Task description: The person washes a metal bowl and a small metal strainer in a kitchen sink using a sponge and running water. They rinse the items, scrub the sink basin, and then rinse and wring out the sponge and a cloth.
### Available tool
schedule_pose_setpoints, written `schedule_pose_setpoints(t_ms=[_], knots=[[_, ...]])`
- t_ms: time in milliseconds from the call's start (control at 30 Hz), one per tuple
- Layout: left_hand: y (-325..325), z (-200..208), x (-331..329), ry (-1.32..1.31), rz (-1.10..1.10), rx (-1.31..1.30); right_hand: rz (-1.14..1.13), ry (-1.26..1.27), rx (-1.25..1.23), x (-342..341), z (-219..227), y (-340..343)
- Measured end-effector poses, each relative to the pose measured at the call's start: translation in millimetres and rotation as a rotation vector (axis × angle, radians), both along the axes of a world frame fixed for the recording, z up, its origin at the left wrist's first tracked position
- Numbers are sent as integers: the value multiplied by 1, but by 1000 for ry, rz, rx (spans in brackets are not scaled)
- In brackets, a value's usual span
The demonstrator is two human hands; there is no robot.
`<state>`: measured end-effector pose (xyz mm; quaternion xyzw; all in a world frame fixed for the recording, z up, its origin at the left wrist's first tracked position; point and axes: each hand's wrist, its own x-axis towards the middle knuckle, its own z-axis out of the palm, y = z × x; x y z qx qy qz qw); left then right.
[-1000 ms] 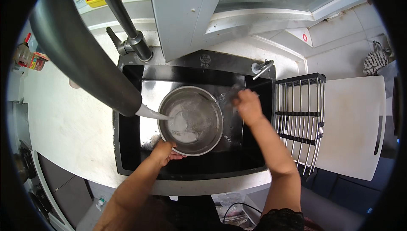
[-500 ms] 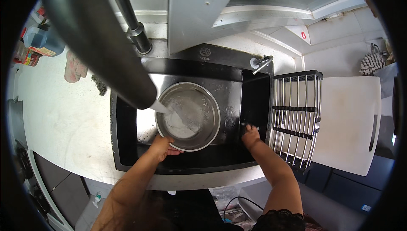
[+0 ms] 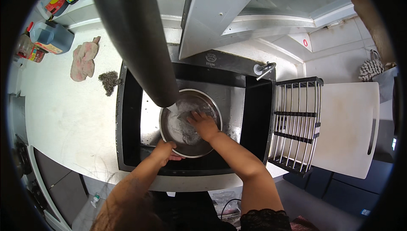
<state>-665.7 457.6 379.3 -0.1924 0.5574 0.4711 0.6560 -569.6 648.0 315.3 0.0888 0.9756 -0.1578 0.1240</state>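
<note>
A round stainless steel basin (image 3: 218,112) rests in the dark sink (image 3: 120,146) under the tap (image 3: 163,74). White water (image 3: 173,108) runs from the spout into it and churns on its bottom. At the near left edge my left hand (image 3: 164,153) grips the basin's rim, thumb on top and fingers underneath. My right hand (image 3: 204,126) reaches into the basin from the right, its fingers stretched out near the falling water. Splashing partly hides the fingertips, and whether they touch the bottom I cannot tell.
A steel roll-up drying rack (image 3: 296,125) and a white cutting board (image 3: 347,125) lie right of the sink. On the left counter are a pinkish cloth (image 3: 84,59), a steel wool scourer (image 3: 109,82) and a bottle (image 3: 53,37). A small curved spout (image 3: 266,70) stands at the sink's back right.
My right hand has come from the sink's right side into the basin. My left hand keeps its hold on the rim. The whole view has shifted slightly.
</note>
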Motion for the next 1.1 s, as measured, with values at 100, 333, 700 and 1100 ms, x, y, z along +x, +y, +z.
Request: schedule_pose_setpoints(t_ms=[100,333,700,1100], knots=[[-4,-11,3,-9,15,39,139,-24,158,1,-7,9],[7,-8,7,30,-6,11,262,-214,595,28,90,130],[7,-23,7,-19,62,53,148,-693,821,73,53,184],[-23,0,-8,-1,-35,67,-303,-976,43,160,80,61]])
